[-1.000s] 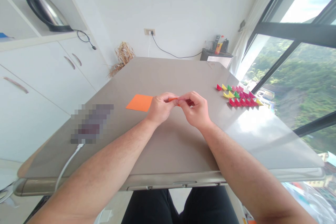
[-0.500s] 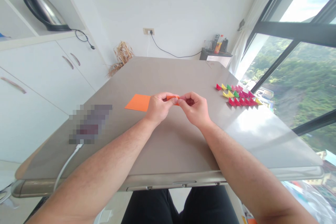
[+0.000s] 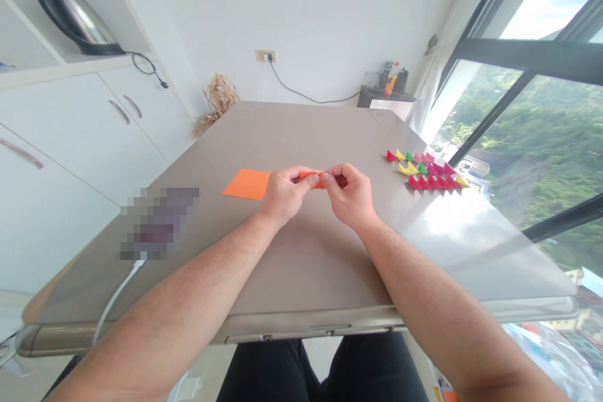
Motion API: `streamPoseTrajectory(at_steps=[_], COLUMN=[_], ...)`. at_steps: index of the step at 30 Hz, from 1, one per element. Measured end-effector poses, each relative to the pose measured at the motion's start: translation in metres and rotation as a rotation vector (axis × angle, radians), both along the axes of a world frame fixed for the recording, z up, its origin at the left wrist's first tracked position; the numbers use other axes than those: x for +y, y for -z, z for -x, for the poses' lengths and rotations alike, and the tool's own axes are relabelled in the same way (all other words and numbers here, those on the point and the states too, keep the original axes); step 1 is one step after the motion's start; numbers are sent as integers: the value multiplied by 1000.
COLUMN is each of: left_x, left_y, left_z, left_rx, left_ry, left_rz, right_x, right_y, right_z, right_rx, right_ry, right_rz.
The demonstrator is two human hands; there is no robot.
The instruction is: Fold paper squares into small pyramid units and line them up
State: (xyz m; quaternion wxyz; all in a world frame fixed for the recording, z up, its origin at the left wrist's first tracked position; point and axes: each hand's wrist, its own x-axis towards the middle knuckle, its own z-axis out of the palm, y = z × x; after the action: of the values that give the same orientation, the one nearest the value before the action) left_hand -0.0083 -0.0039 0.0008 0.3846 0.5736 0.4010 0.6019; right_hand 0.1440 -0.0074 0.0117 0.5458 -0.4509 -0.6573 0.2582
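A small folded piece of orange paper (image 3: 316, 179) is pinched between my two hands above the middle of the table. My left hand (image 3: 286, 195) grips its left end with thumb and fingers. On the right end, the thumb and fingertips of my right hand (image 3: 349, 193) press together, close to the left thumb. Most of the paper is hidden by the fingers, so its folded shape cannot be made out. Flat on the table beside my left hand lies orange paper (image 3: 245, 184), partly covered by that hand.
Small folded paper boats (image 3: 433, 182) in red, pink, yellow and green stand in rows at the right of the table (image 3: 301, 132). A blurred-out device (image 3: 160, 223) with a white cable (image 3: 115, 298) lies at the left. A window (image 3: 541, 132) is on the right.
The right thumb and fingers have shifted very slightly on the orange paper, and a little more of it shows between the thumbs. The camera view has moved slightly.
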Motion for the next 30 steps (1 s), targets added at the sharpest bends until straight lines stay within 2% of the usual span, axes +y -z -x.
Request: streamPoseTrajectory(at_steps=[5, 10, 16, 19, 24, 30], left_x=[1, 2, 0, -1, -2, -4], left_y=[0, 0, -4, -4, -4, -3], left_z=[1, -1, -4, -5, -9, -15], left_rx=[-1, -97, -197, -225, -209, -188], left_ry=[27, 52, 70, 73, -25, -162], left_rz=[-5, 47, 48, 44, 0, -2], right_x=[0, 0, -1, 0, -1, -4], right_y=[1, 1, -1, 1, 4, 2], right_z=[3, 5, 2, 3, 6, 11], right_rx=[-17, 16, 52, 51, 60, 81], right_ry=[19, 8, -60, -53, -4, 18], right_rz=[-22, -24, 44, 17, -50, -42])
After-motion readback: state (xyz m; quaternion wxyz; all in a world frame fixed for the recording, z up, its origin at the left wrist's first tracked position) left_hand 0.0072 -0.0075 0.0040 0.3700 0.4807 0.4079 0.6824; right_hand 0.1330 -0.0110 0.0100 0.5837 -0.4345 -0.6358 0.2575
